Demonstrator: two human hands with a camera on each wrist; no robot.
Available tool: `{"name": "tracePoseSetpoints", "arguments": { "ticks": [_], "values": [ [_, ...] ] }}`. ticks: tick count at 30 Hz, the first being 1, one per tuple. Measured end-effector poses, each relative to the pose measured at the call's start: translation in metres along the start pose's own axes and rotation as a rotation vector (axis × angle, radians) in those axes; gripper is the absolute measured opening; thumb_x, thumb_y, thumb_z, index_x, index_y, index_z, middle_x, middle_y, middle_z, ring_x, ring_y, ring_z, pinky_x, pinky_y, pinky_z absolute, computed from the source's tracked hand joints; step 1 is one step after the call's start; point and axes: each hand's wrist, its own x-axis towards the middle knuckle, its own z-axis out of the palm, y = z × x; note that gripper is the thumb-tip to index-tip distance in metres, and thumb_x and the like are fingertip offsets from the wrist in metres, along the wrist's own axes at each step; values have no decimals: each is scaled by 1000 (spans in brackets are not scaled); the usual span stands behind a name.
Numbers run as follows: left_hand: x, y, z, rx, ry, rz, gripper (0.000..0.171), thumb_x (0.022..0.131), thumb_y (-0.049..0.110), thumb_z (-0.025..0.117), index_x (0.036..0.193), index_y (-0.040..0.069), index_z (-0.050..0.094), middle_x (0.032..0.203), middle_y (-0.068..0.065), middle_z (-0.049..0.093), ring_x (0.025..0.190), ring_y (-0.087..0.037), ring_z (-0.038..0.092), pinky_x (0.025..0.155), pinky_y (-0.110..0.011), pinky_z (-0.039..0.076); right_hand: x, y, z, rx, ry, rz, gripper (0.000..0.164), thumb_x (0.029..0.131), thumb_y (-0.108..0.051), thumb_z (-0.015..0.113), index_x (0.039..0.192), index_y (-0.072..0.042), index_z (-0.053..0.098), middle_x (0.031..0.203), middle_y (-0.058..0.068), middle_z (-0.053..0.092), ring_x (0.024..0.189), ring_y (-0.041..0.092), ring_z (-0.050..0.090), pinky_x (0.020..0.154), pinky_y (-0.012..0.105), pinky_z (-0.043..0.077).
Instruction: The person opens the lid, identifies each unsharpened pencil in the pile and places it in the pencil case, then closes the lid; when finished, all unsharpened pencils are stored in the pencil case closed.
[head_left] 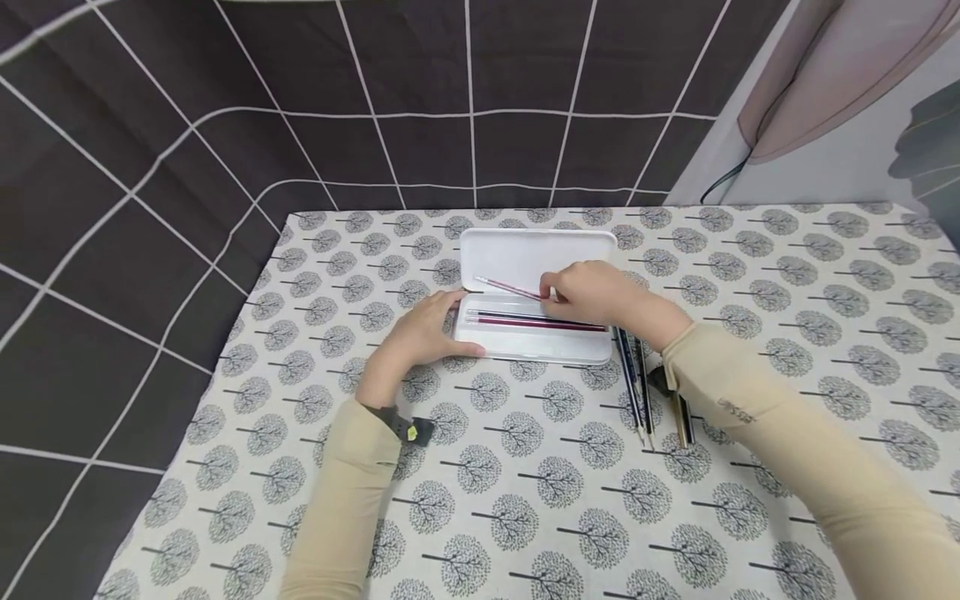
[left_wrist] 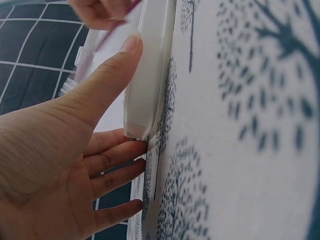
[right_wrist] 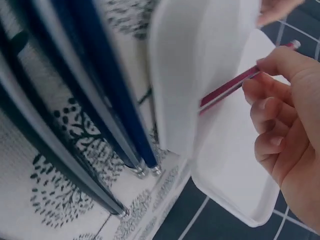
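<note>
A white pencil case (head_left: 536, 346) lies with its lid (head_left: 536, 250) tilted back behind it. Inside rest a dark pencil (head_left: 517, 316) and a red pencil (head_left: 540, 324). My right hand (head_left: 588, 292) pinches another red pencil (right_wrist: 232, 87) between thumb and fingers, above the case near the hinge. At the case's left end is my left hand (head_left: 427, 329); its thumb lies along the front wall, and the fairly straight, spread fingers (left_wrist: 117, 162) reach past the corner.
Several dark blue pencils (head_left: 633, 383) lie right of the case, beside my right forearm. A gold-coloured stick (head_left: 681, 421) lies near them. The table has a tree-print cloth (head_left: 517, 483). Behind stands a dark checked curtain (head_left: 420, 150).
</note>
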Motion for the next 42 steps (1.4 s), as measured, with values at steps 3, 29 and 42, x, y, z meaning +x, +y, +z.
{"name": "tracePoseSetpoints", "arguments": {
  "ticks": [3, 29, 42],
  "values": [
    [0, 1, 0, 1, -1, 3, 102, 66, 54, 78, 146, 14, 30, 149, -11, 32, 135, -30, 32, 109, -50, 29, 3, -2, 6, -37, -51, -17, 12, 87, -21, 59, 89, -11, 64, 59, -6, 55, 54, 13, 51, 59, 36, 50],
    [5, 4, -1, 19, 0, 12, 102, 65, 56, 77, 145, 14, 30, 148, -10, 34, 133, -29, 34, 108, -49, 31, -49, 6, -4, -47, -2, 22, 15, 88, -15, 61, 99, -6, 66, 80, 5, 68, 54, 11, 54, 55, 31, 52],
    [4, -2, 3, -12, 5, 3, 101, 64, 55, 78, 145, 16, 32, 148, -9, 35, 133, -29, 35, 108, -49, 31, -127, 45, -11, 58, 11, 203, 14, 88, -20, 63, 95, -9, 67, 77, -3, 66, 62, 7, 57, 56, 27, 51]
  ]
}}
